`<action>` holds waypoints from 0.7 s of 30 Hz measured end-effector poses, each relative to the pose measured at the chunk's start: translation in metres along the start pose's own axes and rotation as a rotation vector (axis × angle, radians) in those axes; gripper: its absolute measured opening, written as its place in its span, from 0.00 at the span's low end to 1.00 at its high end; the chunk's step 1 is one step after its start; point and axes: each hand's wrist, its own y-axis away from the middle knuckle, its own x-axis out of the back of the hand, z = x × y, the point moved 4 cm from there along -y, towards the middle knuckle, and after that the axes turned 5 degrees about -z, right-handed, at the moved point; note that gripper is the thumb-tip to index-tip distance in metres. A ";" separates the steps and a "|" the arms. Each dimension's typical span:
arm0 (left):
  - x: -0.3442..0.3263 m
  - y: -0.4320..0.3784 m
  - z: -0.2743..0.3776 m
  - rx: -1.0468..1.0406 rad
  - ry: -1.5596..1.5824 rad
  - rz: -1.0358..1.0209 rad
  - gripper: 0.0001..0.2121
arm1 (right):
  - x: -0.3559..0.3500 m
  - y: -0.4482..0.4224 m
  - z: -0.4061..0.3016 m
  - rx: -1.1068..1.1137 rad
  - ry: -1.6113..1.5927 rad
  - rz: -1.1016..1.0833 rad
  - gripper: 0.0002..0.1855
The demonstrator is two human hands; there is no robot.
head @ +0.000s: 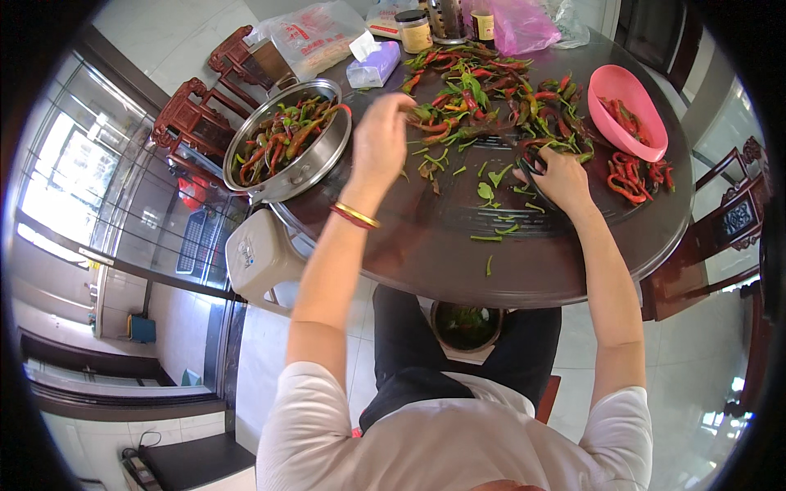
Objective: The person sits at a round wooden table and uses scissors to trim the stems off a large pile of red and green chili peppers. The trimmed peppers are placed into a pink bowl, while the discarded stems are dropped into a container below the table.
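My right hand (560, 179) grips black-handled scissors (534, 175) over the front of the pepper pile; the blades are hard to make out. My left hand (382, 132), slightly blurred, is raised at the pile's left edge, its fingers curled beside a greenish pepper; whether it pinches anything is unclear. Red and green chili peppers (473, 104) with stems and leaves spread across the dark round table (417, 245). Cut green stems and leaves (488, 193) lie between my hands. At right, red peppers (626, 178) are heaped beside a pink plastic basin (632, 116) holding more red peppers.
A stainless steel pot (295, 166) full of peppers stands at left, by a beige plastic stool (261, 251). Behind are a tissue pack (374, 64), a jar (414, 32) and plastic bags (313, 37). A round container (466, 325) sits below the table edge, between my legs.
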 end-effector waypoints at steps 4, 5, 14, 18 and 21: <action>0.081 -0.021 -0.014 -0.149 -0.676 0.100 0.11 | 0.003 -0.004 0.009 -0.030 -0.029 0.060 0.30; 0.103 -0.024 -0.029 -0.129 -0.787 0.110 0.12 | 0.002 -0.005 0.009 -0.028 -0.061 0.098 0.30; 0.038 -0.011 -0.052 0.031 -0.560 -0.255 0.08 | 0.012 -0.003 0.012 -0.076 -0.076 0.150 0.30; -0.027 -0.004 -0.048 0.108 -0.395 -0.420 0.07 | 0.013 -0.003 0.012 -0.086 -0.085 0.124 0.30; -0.062 -0.003 -0.046 0.069 -0.401 -0.480 0.08 | 0.014 -0.004 0.013 -0.084 -0.115 0.106 0.30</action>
